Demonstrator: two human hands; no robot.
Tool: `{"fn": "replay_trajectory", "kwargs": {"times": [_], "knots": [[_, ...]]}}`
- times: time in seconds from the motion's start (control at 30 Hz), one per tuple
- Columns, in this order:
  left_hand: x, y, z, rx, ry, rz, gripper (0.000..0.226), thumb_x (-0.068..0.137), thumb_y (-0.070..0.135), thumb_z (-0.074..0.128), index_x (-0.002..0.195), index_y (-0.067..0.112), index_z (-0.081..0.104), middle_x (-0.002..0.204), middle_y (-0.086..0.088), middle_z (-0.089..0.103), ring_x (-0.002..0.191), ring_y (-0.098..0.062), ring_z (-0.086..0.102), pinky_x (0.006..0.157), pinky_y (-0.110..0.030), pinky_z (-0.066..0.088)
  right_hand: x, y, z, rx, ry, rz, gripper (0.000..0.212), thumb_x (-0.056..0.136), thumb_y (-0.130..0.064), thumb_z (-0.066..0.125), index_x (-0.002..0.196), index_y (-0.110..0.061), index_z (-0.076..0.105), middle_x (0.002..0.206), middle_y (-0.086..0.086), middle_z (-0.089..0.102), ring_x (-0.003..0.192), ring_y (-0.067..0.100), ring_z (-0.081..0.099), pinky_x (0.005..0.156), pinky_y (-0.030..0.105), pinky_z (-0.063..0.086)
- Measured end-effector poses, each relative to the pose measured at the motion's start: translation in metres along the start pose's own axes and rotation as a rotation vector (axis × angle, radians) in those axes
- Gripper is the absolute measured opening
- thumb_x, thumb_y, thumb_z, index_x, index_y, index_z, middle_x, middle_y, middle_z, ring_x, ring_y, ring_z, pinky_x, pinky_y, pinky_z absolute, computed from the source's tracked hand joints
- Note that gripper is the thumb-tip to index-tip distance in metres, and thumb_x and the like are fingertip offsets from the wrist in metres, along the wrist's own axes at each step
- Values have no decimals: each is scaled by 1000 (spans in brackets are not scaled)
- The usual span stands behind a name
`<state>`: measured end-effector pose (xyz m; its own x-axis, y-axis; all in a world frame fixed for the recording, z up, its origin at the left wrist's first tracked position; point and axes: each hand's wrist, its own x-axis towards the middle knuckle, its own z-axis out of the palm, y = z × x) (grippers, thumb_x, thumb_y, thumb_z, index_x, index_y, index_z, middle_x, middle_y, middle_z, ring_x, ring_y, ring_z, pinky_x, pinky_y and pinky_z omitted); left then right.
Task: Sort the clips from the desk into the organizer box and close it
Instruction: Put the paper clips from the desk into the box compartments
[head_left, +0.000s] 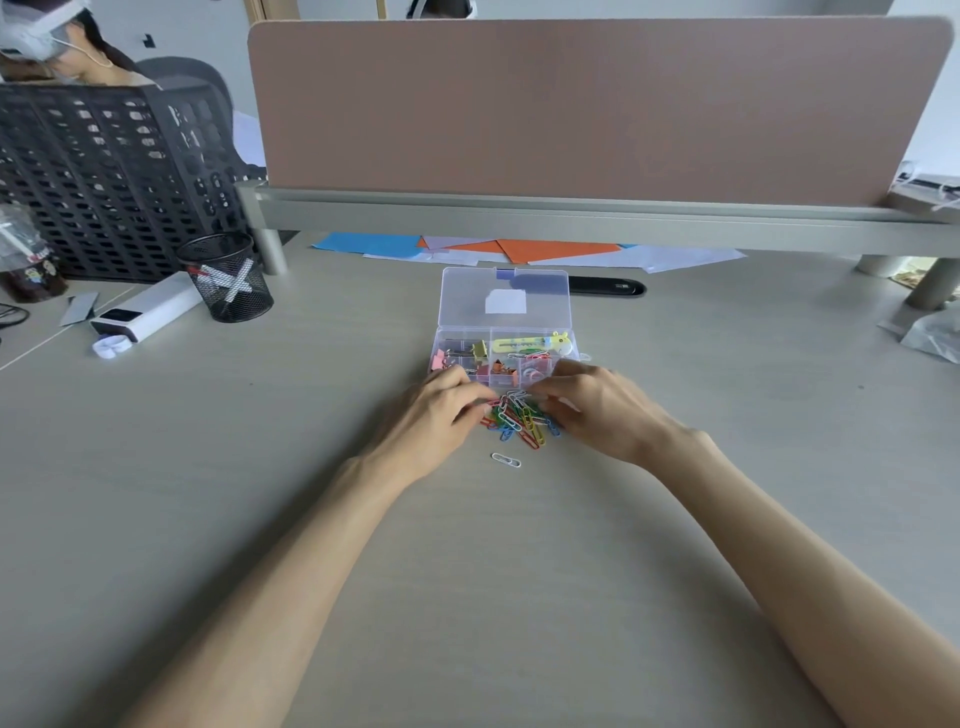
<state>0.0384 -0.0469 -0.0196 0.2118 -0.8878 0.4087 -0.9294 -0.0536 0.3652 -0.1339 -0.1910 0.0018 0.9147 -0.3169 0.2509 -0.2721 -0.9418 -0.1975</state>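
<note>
head view — paper clips (519, 418) are heaped between left hand (436, 410) and right hand (597, 410), curled fingers seemingly pinching some — box (467, 304) lid raised.

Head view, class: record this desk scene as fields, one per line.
organizer box: clear, lid open, on desk
box contents: binder clips, paper clips, yellow tool
paper clip pile: coloured, on desk before box
stray clip: white, alone, nearer the person
left hand: fingertips at pile, grip unclear
right hand: fingertips at pile, grip unclear
</note>
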Motion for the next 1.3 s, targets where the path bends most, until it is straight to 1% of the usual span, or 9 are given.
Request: {"fn": "replay_trajectory", "kwargs": {"times": [0.2, 0.33, 0.5, 0.67, 0.83, 0.9, 0.97, 1.07, 1.3], "knots": [[-1, -2, 1, -22, 14, 12, 21, 90, 27, 58, 106, 21, 71, 86, -1, 56, 85, -16, 57, 75, -34, 49, 2, -4, -1, 34, -15, -44, 28, 91, -15, 51, 110, -30, 64, 116, -2, 60, 94, 26, 59, 71, 39, 52], [-4, -2, -4, -151, -54, -48, 30, 89, 41, 56, 111, 25, 68, 85, 7, 53, 81, -10, 55, 78, -32, 48, 4, 1, -19, 140, -27, 40, 19, 89, -13, 57, 98, -22, 71, 92, -4, 59, 65, 6, 50, 68, 27, 44], [-6, 5, -18, -172, -209, -126, 64, 66, 71, 63, 119, 34, 60, 84, 18, 45, 84, 2, 50, 80, -24, 44, -5, 8, -52, 220, -371, 209, 9, 80, -25, 72, 87, -31, 73, 75, -20, 64, 63, -3, 55, 59, 16, 43], [-6, 7, -11, -161, -114, -97, 50, 68, 61, 70, 108, 31, 67, 83, 18, 48, 82, 0, 52, 78, -26, 46, -1, 7, -38, 184, -234, 184, 11, 79, -17, 72, 81, -28, 74, 73, -19, 59, 66, 0, 50, 60, 12, 37], [-4, 9, -8, -191, -54, -78, 47, 70, 58, 69, 105, 27, 70, 85, 12, 53, 81, -4, 53, 80, -29, 48, 3, -4, -24, 210, -138, 119, 9, 86, -20, 64, 89, -24, 72, 84, -8, 65, 71, 15, 53, 72, 26, 44], [-6, 6, -14, -185, -96, -110, 61, 64, 63, 68, 114, 28, 66, 92, 13, 52, 90, -3, 51, 86, -24, 44, 2, -4, -29, 230, -162, 115, 15, 86, -30, 65, 98, -22, 69, 93, -5, 64, 76, 17, 54, 74, 29, 45], [-6, 3, -18, -152, -155, -141, 69, 62, 66, 68, 120, 28, 63, 95, 14, 49, 96, -5, 49, 90, -24, 41, 2, -4, -28, 189, -251, 151, 40, 77, -50, 69, 108, -24, 64, 100, -6, 59, 84, 16, 52, 77, 30, 43], [-2, 2, -17, -120, -168, -130, 64, 66, 64, 65, 117, 26, 66, 92, 13, 50, 95, -7, 50, 93, -29, 43, 2, -12, -20, 122, -290, 131, 57, 62, -71, 65, 101, -30, 62, 106, -5, 53, 96, 19, 54, 85, 38, 49], [12, 7, -10, -147, -140, -61, 29, 79, 34, 73, 102, 17, 74, 86, 1, 56, 83, -15, 51, 79, -35, 45, 6, -15, -7, 136, -137, 55, 25, 81, -47, 63, 97, -28, 68, 95, -1, 59, 84, 19, 53, 73, 40, 51]]}}
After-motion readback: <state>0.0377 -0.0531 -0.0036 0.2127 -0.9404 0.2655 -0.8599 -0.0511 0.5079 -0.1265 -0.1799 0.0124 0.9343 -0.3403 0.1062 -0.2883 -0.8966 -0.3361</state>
